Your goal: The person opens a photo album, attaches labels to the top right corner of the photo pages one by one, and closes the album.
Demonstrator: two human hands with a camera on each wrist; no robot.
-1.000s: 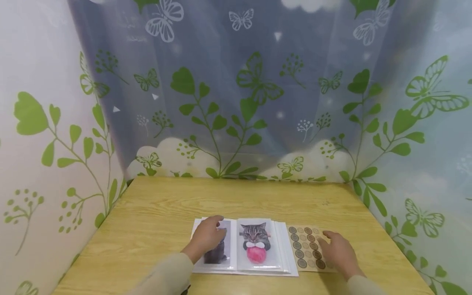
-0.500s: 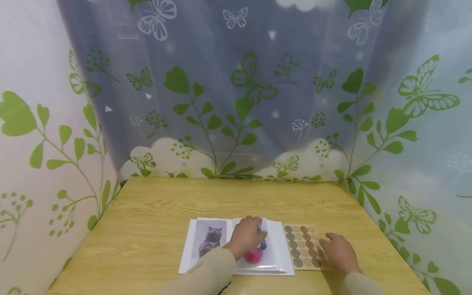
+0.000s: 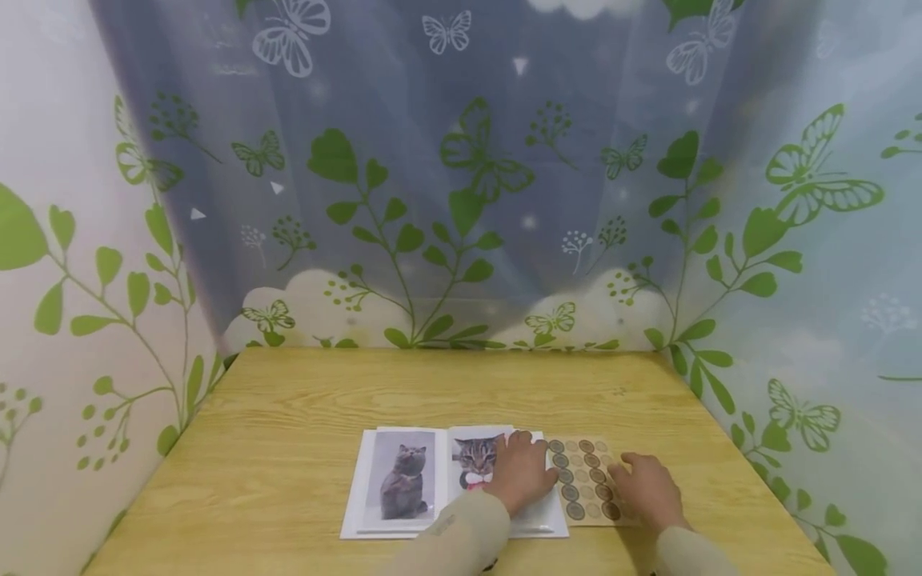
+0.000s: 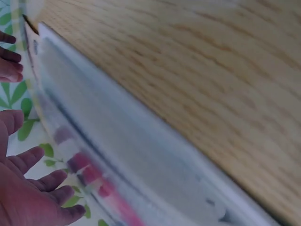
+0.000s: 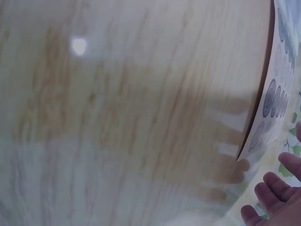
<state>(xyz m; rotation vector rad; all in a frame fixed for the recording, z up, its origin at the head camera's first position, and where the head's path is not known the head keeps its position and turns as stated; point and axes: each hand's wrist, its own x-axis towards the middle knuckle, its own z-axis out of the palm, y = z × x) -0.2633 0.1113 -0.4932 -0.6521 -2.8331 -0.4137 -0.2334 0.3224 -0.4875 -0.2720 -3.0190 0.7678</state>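
Note:
An open photo album [image 3: 350,512] with clear sleeves lies on the wooden table. Its left page holds a photo of a grey cat [image 3: 405,480]; the right page holds a photo of a tabby cat [image 3: 475,458], partly covered by my left hand [image 3: 522,474]. That hand is over the right page, and in the left wrist view its fingers [image 4: 51,180] are spread beside the album pages [image 4: 117,127]. A tan sheet of round stickers [image 3: 582,472] lies right of the album. My right hand [image 3: 648,490] is at the sheet's right edge, fingers extended and holding nothing visible.
The wooden table [image 3: 288,392] reaches back to a curtain [image 3: 403,160] printed with leaves and butterflies. Similar printed panels stand along the left and right sides.
My left hand has moved right, from the grey cat's page across the tabby photo to the right page's outer side. The right hand stays by the sticker sheet. The head view has shifted slightly.

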